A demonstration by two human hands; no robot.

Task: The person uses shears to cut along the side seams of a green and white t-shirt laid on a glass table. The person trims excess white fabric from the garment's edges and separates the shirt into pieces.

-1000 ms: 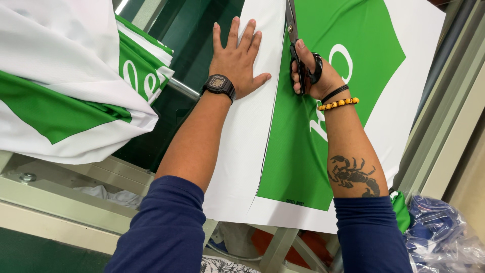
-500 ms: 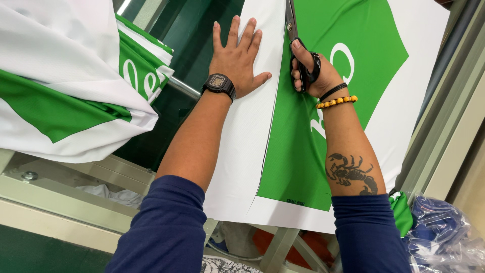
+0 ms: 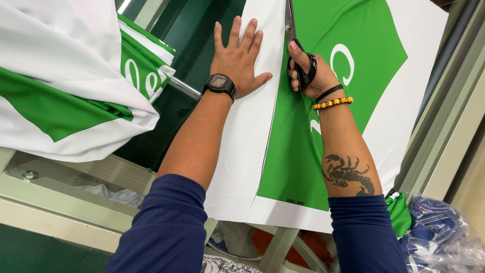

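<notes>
The printed fabric sheet (image 3: 323,151), green panel on white, lies flat on the bench (image 3: 60,202) right in front of the person, already slit along the green edge from its near end. It looks thin, light and limp, apt to ripple or creep under a blade, so it is best held by pressing it flat close beside the cut line rather than pinching it. The left hand (image 3: 237,60) does just that: its grip is wide, fingers spread, palm down on the white strip. The right hand (image 3: 310,76) has its grip closed through the handles of the black scissors (image 3: 295,45), blades pointing away along the green edge. Compared with a second ago, both hands sit almost where they were; the scissors seem only a touch further up the seam, and the piled green-and-white fabric (image 3: 65,91) at the left is unchanged
</notes>
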